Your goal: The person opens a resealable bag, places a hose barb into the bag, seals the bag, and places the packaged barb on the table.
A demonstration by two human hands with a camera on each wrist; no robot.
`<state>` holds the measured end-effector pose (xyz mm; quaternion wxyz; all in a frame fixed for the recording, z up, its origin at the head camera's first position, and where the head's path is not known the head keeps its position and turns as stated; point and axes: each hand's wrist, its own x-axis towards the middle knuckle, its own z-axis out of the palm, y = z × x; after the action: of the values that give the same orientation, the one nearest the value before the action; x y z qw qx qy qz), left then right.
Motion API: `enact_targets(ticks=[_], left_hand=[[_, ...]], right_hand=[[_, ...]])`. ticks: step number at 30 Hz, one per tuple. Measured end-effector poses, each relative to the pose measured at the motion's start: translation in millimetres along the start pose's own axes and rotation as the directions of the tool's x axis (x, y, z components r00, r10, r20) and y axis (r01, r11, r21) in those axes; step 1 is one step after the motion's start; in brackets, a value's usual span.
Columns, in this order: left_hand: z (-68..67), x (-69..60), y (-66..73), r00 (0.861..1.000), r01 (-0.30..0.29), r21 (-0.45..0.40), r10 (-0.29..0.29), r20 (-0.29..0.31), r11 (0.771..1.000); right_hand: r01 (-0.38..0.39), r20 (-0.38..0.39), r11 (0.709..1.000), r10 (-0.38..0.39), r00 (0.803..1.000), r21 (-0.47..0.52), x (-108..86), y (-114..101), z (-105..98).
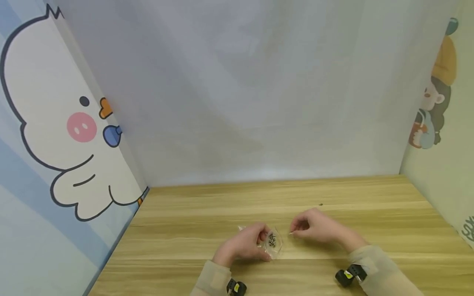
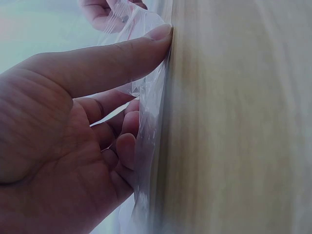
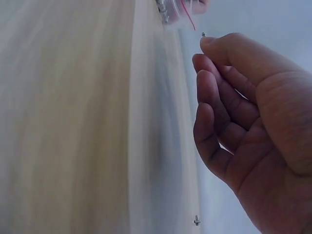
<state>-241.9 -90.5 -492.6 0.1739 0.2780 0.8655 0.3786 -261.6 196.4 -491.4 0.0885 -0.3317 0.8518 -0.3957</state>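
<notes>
My left hand (image 1: 249, 242) holds a clear zip bag (image 1: 279, 248) low over the table, thumb on the near side and fingers curled at the far side. Inside the bag lies a cluster of small metal screws (image 1: 272, 240). In the left wrist view the crumpled plastic (image 2: 151, 105) runs between thumb and fingers. To the right of the bag, my right hand (image 1: 320, 225) pinches one tiny screw (image 3: 204, 34) between thumb and forefinger, apart from the bag. The bag's red seal line (image 3: 187, 14) shows in the right wrist view.
Another small screw (image 1: 321, 204) lies alone on the wooden table (image 1: 177, 230), beyond my right hand. A grey-white backdrop (image 1: 259, 102) rises at the table's far edge, with printed panels (image 1: 40, 123) on both sides.
</notes>
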Motion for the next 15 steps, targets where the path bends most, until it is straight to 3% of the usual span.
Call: enact_targets(ticks=[15], left_hand=[[-2.2, -0.8, 1.1, 1.000, -0.007, 0.002, 0.007, 0.004, 1.000]], right_hand=[[0.032, 0.018, 0.999, -0.032, 0.999, 0.025, 14.3, -13.7, 15.6]])
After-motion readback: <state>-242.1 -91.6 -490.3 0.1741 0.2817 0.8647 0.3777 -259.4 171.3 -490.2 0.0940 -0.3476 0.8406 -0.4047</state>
